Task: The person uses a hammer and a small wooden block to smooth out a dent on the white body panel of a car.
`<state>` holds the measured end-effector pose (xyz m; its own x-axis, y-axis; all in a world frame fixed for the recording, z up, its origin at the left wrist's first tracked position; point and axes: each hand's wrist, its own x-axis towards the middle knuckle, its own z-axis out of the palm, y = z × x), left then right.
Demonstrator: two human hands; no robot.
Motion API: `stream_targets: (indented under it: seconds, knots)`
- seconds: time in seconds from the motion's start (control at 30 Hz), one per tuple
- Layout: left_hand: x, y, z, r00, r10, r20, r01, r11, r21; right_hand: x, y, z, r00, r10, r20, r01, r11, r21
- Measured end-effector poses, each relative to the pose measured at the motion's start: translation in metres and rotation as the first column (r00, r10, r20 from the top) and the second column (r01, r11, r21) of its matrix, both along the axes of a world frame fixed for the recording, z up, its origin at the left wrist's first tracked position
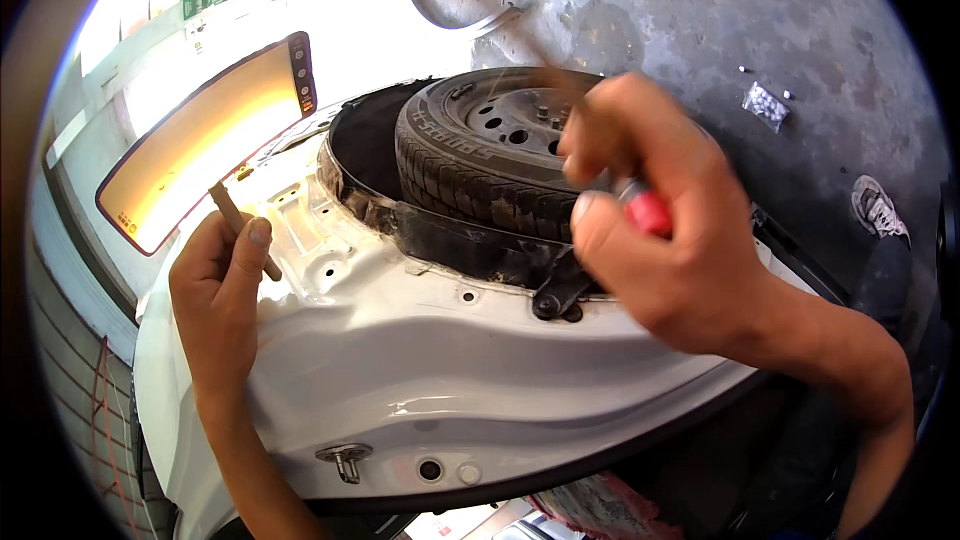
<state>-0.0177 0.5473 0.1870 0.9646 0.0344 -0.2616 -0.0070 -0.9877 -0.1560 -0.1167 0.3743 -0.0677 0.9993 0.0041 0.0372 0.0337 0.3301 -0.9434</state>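
My left hand [215,290], at the left over a white car body panel [420,380], is closed around a short, flat, brownish bar [232,210] that stands tilted. Higher up on the right, my right hand [670,230] grips a tool with a red end [648,213] and a grey collar. A thin brown shaft, smeared by motion, reaches up and left from this hand; the tool's exact kind cannot be made out. Behind the right hand lies a spare wheel [480,155] in a black-rimmed well, partly hidden by that hand.
A glowing yellow-white light panel [210,145] with a dark frame stands at far left. A metal latch loop [345,457] juts from the panel's near edge. On the grey floor [690,30] lie a clear bag of white pieces [765,105] and a shoe [878,206].
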Motion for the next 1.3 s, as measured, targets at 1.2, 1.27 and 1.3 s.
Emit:
stream_targets:
  seconds: [1.2, 1.27, 1.3]
  knots:
    - [0.009, 0.013, 0.056, 0.929, -0.126, 0.348, -0.061, 0.875, 0.481, 0.016, -0.258, -0.024, 0.321, 0.097, -0.942, -0.268, 0.963, 0.008]
    - [0.013, 0.01, 0.053, 0.916, -0.136, 0.378, -0.053, 0.892, 0.45, -0.038, -0.272, -0.05, 0.227, -0.028, -0.974, -0.493, 0.859, -0.14]
    - [0.016, 0.007, 0.055, 0.912, -0.138, 0.386, -0.053, 0.894, 0.445, -0.03, -0.269, -0.029, 0.198, 0.08, -0.977, -0.437, 0.899, -0.015]
